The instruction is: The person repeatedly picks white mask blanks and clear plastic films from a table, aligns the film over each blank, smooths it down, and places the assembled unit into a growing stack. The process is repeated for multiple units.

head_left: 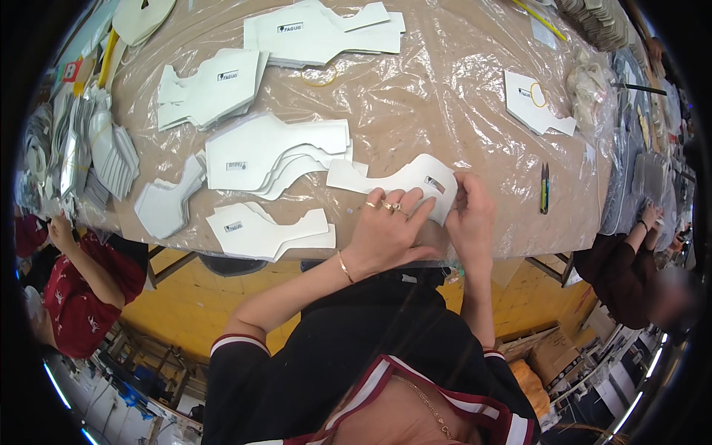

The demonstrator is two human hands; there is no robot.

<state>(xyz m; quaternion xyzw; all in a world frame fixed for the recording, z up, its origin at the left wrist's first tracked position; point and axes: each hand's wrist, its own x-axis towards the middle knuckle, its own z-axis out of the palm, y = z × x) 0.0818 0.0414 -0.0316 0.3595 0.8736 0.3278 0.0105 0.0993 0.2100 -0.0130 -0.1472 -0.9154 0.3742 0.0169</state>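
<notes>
A white, curved cut piece (pixel 411 172) with a small dark printed patch lies near the table's front edge, its right end bent upward. My left hand (pixel 389 226) rests over its lower edge, fingers spread on the surface and thumb stretched out to the side. At the raised right end, my right hand (pixel 472 215) pinches the edge between thumb and fingers; the fingertips are partly hidden behind the piece. Just left of it is a fanned stack of similar white pieces (pixel 248 144). A smaller stack (pixel 267 233) lies nearer to me, beside my left forearm.
Plastic film covers the brown table (pixel 437 81). More white stacks (pixel 311 30) lie at the back, and one with a yellow rubber band (pixel 528 104) at the right. Small snips (pixel 545 189) lie to my right. People work on both sides, beside piled pieces (pixel 111 148).
</notes>
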